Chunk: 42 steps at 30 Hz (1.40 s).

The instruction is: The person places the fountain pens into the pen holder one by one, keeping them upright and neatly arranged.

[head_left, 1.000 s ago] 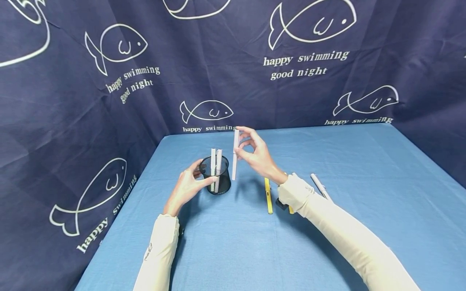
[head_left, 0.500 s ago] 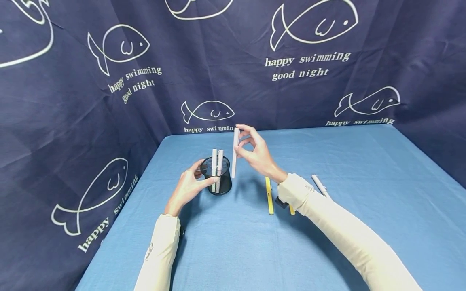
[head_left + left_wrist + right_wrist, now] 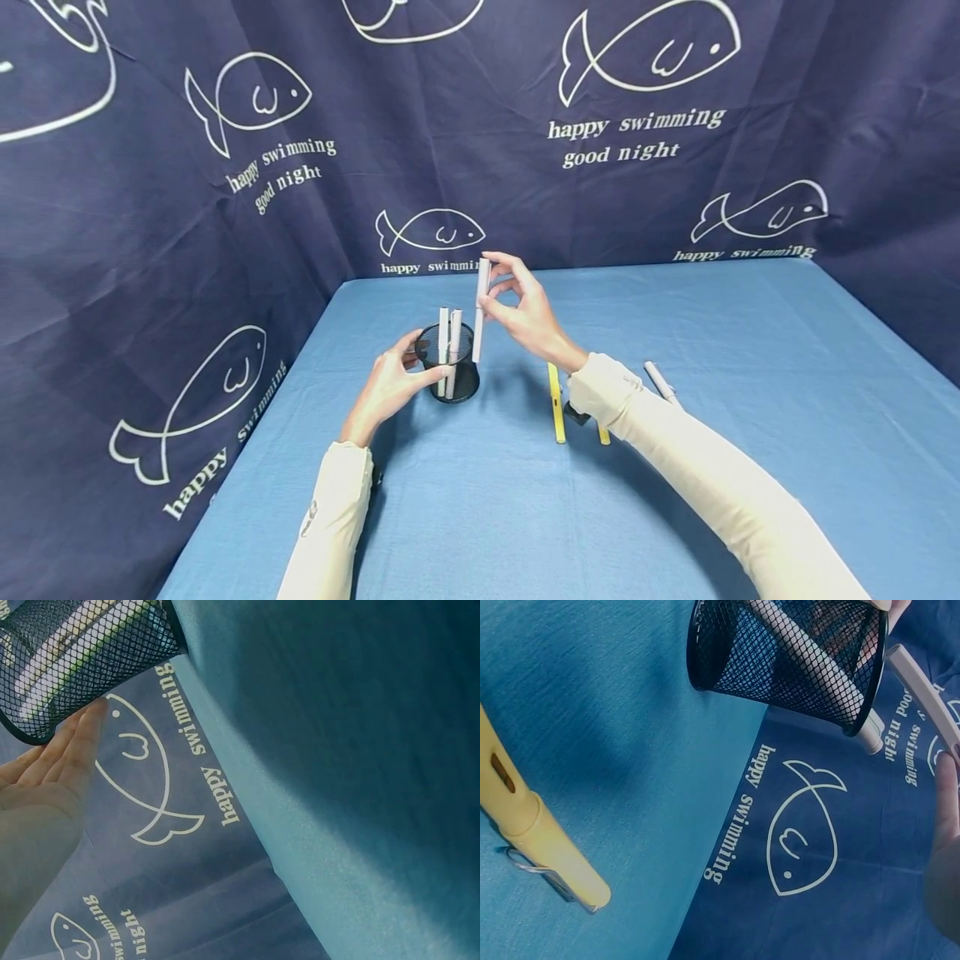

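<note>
R hand (image 3: 528, 312) has pale pen (image 3: 481, 283) pinched thumb-to-fingers, approx upright; lower end just beside rim of mesh cup (image 3: 467, 387), not in yet. L hand (image 3: 390, 385) has thumb + fingers spread round cup sides. IMO: brace cup w/ L, get pen end over opening, clear rim + 2 pens inside (image 3: 456, 322), lower vert., then let go. Txt: backdrop (image 3: 465, 150) reads "happy swimming / good night"; no brand legible on pens.

The black mesh cup (image 3: 467, 382) stands upright on the bench (image 3: 480, 500), two white pens (image 3: 455, 330) leaning inside, their tops jutting out. The pale pink pen (image 3: 478, 329), capped, is held aloft nearly vertical, lower end just beside the cup's mouth.
</note>
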Each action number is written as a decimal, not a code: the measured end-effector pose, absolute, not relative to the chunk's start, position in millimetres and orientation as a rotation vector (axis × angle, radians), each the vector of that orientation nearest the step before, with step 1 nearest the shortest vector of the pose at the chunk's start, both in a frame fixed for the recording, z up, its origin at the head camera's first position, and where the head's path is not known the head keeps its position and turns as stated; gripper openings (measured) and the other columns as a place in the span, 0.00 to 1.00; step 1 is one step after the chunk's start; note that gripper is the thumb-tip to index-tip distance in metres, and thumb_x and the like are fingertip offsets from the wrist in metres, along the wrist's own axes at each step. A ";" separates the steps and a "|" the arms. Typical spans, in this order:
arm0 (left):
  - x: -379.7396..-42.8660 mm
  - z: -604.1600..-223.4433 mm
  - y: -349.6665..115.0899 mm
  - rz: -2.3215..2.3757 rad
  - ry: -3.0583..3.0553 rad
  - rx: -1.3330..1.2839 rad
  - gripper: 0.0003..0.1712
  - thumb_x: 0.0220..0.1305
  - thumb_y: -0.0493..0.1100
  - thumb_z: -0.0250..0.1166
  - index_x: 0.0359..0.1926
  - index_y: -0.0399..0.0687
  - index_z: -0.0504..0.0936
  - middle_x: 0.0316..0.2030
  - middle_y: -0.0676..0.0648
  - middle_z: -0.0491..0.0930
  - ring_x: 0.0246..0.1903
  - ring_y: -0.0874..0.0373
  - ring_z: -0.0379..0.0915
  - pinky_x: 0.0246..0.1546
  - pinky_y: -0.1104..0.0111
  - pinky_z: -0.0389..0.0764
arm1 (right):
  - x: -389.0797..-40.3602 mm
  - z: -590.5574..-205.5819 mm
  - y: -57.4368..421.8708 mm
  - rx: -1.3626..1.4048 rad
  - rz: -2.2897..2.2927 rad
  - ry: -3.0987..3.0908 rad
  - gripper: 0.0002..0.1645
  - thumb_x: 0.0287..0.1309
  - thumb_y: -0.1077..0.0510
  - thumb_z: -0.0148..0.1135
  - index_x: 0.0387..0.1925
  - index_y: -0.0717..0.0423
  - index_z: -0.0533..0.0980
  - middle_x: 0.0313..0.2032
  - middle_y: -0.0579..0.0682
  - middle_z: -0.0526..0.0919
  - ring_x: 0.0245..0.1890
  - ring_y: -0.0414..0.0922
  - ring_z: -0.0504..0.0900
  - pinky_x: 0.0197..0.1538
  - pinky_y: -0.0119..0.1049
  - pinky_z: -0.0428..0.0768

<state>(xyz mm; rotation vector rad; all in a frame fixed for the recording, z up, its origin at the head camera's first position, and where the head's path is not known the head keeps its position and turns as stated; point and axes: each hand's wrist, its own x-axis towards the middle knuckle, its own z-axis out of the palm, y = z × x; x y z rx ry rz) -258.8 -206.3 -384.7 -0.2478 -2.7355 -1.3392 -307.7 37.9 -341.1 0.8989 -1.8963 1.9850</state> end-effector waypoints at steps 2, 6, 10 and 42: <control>-258.5 -384.4 -206.4 -1.342 -2.738 -0.243 0.55 0.56 0.60 0.79 0.76 0.41 0.65 0.62 0.38 0.78 0.60 0.39 0.76 0.61 0.49 0.77 | -301.4 -334.6 36.8 0.895 1.985 -1.898 0.36 0.61 0.80 0.60 0.70 0.68 0.66 0.51 0.66 0.71 0.39 0.51 0.79 0.38 0.46 0.88; -257.6 -383.8 -206.1 -1.350 -2.737 -0.243 0.55 0.56 0.59 0.79 0.77 0.41 0.65 0.62 0.38 0.78 0.61 0.39 0.76 0.61 0.49 0.76 | -290.2 -323.3 35.2 0.893 1.982 -1.887 0.34 0.61 0.80 0.60 0.69 0.71 0.66 0.50 0.67 0.70 0.40 0.52 0.78 0.39 0.46 0.88; -257.4 -383.6 -205.5 -1.356 -2.736 -0.239 0.55 0.56 0.58 0.79 0.77 0.41 0.64 0.62 0.37 0.78 0.61 0.39 0.76 0.62 0.49 0.76 | -288.4 -320.7 34.2 0.886 1.974 -1.872 0.34 0.62 0.79 0.60 0.69 0.71 0.65 0.50 0.67 0.70 0.40 0.51 0.78 0.39 0.49 0.88; -257.8 -384.4 -205.5 -1.358 -2.721 -0.243 0.53 0.57 0.58 0.79 0.76 0.41 0.66 0.60 0.37 0.79 0.59 0.40 0.77 0.61 0.49 0.76 | -315.9 -347.5 16.7 0.809 1.962 -1.805 0.36 0.64 0.75 0.64 0.72 0.61 0.68 0.51 0.61 0.71 0.42 0.53 0.79 0.38 0.47 0.88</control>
